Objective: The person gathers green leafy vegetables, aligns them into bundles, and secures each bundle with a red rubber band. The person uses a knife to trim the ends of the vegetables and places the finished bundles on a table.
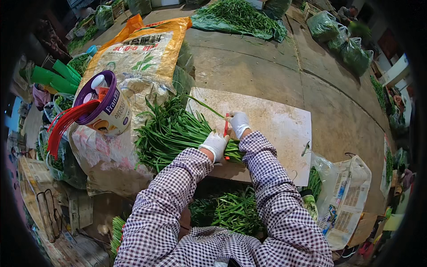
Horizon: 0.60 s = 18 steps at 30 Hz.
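A bunch of long green leafy stalks, which look like garlic chives, lies across a whitish board. My left hand, in a white glove, grips the bunch near its stem end. A flat red tie strip runs beneath the stems, with its lower end showing past them. My gloved right hand pinches the strip's upper end, above the bunch. One loose stalk reaches from the leaves to the right fingertips; whether they hold it too is unclear.
Left of the board, a tub with red strips stands on a sack-covered pile. More greens lie below the board. A white plastic crate is at right. Greens on a sheet and filled bags stand farther off.
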{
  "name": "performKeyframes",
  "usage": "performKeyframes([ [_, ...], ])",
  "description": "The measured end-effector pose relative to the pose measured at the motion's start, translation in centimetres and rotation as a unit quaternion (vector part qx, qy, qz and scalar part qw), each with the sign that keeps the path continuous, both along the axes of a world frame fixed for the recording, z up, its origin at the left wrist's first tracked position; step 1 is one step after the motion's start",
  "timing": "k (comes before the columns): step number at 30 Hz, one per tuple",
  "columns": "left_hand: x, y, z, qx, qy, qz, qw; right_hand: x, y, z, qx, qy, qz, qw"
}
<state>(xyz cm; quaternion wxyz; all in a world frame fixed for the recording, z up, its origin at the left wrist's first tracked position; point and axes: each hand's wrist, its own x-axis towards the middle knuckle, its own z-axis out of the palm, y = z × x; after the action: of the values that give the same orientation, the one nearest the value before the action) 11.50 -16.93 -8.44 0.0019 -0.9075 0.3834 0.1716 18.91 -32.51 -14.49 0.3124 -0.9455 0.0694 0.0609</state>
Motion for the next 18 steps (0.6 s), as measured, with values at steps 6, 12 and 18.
performKeyframes([
  [6, -0.8, 0.4, -1.2, -0.030, -0.026, 0.017, 0.999, -1.0, -2.6, -0.1, 0.014, 0.037, -0.126, 0.991],
  [12, 0.3, -0.7, -0.8, 0.075, 0.036, 0.039, 0.996, -7.8, 0.4, 5.1, 0.016, -0.175, -0.004, 0.984],
  [18, 0.6, -0.5, -0.3, 0.077, 0.049, 0.051, 0.994, -14.7, 3.0, 3.6, -0.008, -0.259, 0.073, 0.963],
])
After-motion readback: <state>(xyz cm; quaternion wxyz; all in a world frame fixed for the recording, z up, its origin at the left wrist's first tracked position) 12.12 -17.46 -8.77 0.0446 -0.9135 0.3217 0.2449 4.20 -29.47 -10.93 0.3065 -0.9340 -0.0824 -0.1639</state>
